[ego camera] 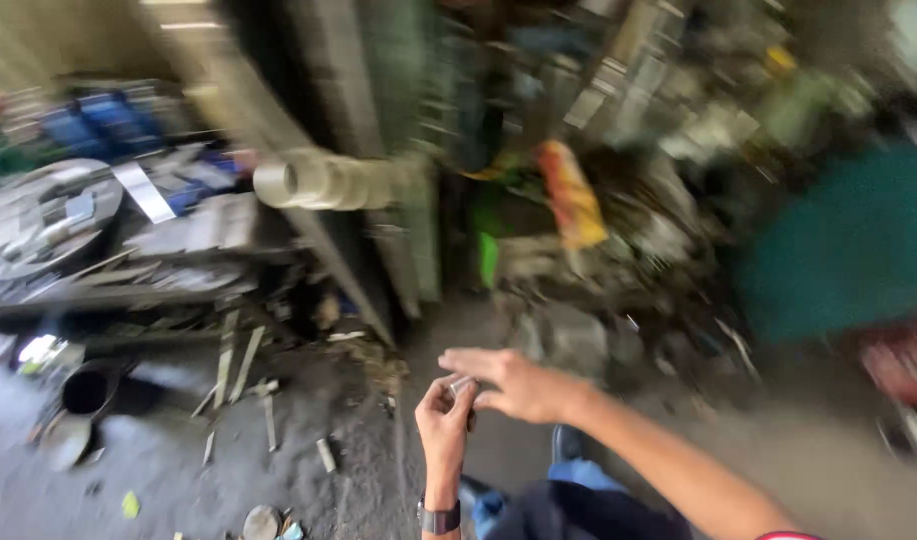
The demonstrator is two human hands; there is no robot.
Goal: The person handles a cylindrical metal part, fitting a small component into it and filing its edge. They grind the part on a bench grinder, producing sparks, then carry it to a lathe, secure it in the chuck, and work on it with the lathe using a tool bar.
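A: So what's the left hand got?
B: Small silvery piece, pinched in its fingertip grip at about 6 o'clock in view. Right hand lies flat at 3 o'clock of it, grip wide, fingertips touching. Looks like mid-inspection; next calls for a steady hold. Littered floor below.

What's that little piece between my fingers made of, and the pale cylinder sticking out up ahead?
Small piece, pinched by the left hand under the right hand: pale grey with a glint, probably metal; too blurred to be sure. Cylinder: cream, ringed, matte; metal or plastic, unclear.
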